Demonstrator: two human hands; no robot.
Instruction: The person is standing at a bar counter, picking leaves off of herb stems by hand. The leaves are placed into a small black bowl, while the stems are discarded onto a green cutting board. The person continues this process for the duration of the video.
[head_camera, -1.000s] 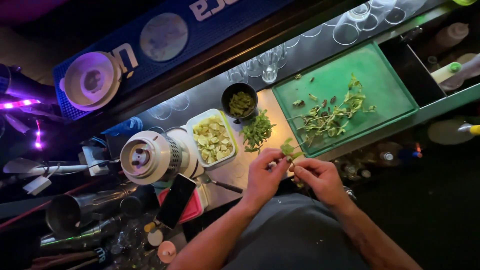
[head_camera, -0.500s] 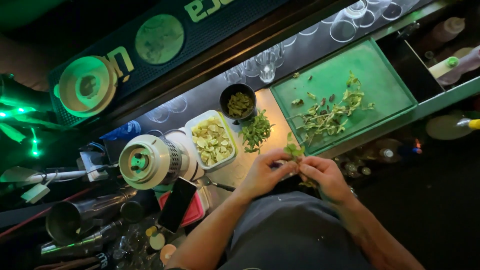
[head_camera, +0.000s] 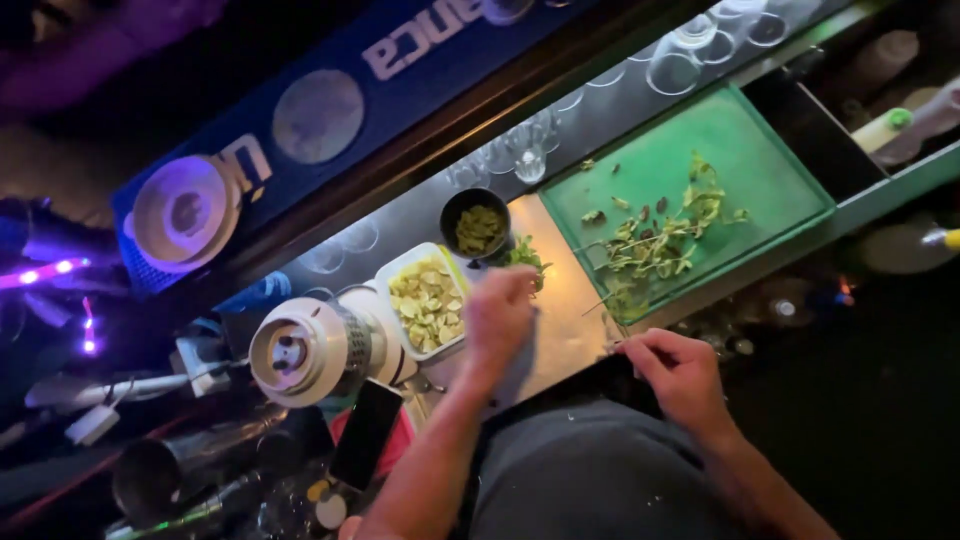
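Left hand (head_camera: 500, 312) over herb pile (head_camera: 524, 256); right hand (head_camera: 680, 372) at counter edge.

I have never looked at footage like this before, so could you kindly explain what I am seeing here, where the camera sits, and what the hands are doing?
There is no machine here: a person wears a camera on the head, so the single picture looks straight down at their own two bare hands over a dim bar counter.

The left hand reaches out over a small pile of green leaves; whether it holds any cannot be told. The right hand stays near the body and pinches what looks like a thin stem.

On the counter lie a green cutting board strewn with stripped herb stems, a dark round bowl of greenish bits, and a white rectangular dish of yellowish slices. Left of the dish stands a white round appliance, with a dark phone below it. Upturned glasses line the back.
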